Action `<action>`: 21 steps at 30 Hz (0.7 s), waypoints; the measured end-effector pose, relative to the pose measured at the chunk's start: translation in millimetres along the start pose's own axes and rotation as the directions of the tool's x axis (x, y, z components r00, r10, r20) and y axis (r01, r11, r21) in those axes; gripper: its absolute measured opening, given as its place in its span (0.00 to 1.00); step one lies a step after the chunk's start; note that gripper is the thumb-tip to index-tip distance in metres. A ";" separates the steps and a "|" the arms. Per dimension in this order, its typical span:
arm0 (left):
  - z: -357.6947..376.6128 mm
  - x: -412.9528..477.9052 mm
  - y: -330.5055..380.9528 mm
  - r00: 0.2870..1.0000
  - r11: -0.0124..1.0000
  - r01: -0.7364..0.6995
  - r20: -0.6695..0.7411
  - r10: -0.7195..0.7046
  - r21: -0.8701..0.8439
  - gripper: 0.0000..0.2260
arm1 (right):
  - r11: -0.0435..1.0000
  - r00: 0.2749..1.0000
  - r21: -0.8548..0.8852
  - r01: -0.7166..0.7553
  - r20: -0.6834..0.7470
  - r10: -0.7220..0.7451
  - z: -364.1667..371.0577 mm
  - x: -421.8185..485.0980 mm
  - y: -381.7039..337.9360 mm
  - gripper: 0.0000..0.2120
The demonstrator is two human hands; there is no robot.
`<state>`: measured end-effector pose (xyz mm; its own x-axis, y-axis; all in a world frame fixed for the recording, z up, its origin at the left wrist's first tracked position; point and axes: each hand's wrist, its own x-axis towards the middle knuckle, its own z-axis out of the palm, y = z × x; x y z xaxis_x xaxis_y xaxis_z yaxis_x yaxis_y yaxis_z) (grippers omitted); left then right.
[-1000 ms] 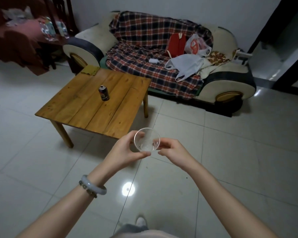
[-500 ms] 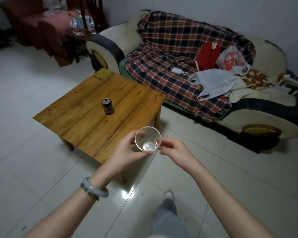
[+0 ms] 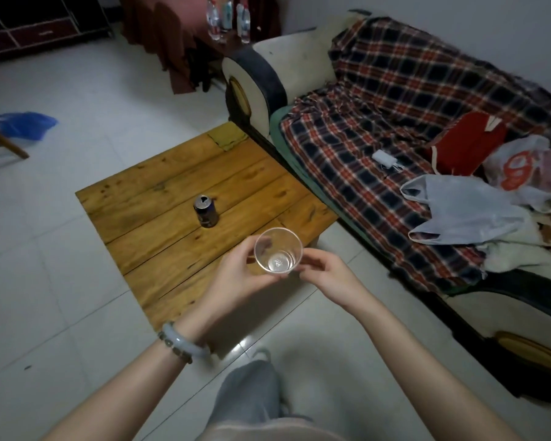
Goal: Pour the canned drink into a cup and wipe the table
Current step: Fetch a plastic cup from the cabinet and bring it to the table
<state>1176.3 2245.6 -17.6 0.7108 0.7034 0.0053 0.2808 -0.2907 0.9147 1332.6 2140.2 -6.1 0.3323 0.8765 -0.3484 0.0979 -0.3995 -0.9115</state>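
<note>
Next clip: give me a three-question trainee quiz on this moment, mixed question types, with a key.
1. True or false: the can stands upright on the wooden table with its top already opened.
2. What holds the clear plastic cup?
A. The left hand alone
B. Both hands
C. Nothing, it sits on the table
3. Fill in: the yellow-green cloth lies at the table's far corner, next to the ___.

Key:
1. True.
2. B: the left hand and right hand hold it from either side, and it looks empty.
3. Sofa.
</note>
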 end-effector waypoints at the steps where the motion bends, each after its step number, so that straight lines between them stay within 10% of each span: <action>1: 1.9 11.8 -2.3 1.000 1.000 0.011 -0.013 -0.011 0.006 0.27 | 1.000 1.000 -0.007 -0.004 0.012 0.004 -6.5 13.6 -0.4 0.20; 21: -37.1 258.1 -80.5 0.934 0.974 0.217 -0.277 -0.226 -0.062 0.28 | 0.987 0.949 -0.158 -0.028 0.306 0.076 -61.9 321.5 -52.7 0.19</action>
<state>1313.2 2474.7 -74.8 0.4213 0.9025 -0.0898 0.3879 -0.0898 0.9173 1492.3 2426.4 -56.5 0.0358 0.8835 -0.4670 0.2352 -0.4616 -0.8553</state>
